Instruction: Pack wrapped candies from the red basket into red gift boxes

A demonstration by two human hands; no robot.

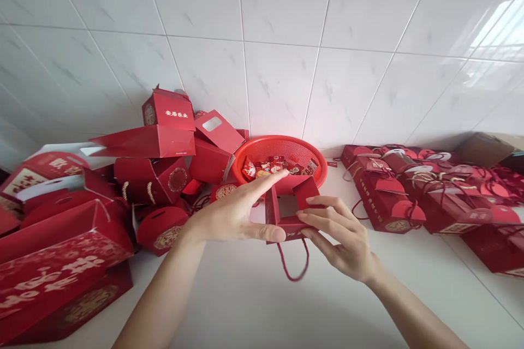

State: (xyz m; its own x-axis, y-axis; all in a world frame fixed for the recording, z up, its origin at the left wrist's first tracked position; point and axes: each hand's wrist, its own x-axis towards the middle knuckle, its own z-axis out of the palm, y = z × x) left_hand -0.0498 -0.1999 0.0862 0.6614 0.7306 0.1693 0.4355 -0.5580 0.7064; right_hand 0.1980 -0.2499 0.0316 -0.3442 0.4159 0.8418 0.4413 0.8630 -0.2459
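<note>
A small red gift box with its top open is between my two hands, over the floor. A dark red cord handle hangs in a loop from its near side. My left hand spans the box's left side, thumb on the near edge and straightened fingers reaching toward the far edge. My right hand grips the right near corner, some fingertips over the rim. Just behind the box stands an orange-red plastic basket holding wrapped sweets, partly hidden by the box and my left hand.
Red gift boxes of different sizes lie heaped on the left. Rows of red boxes with cord handles stand on the right, a brown cardboard box behind them. A tiled wall closes off the back.
</note>
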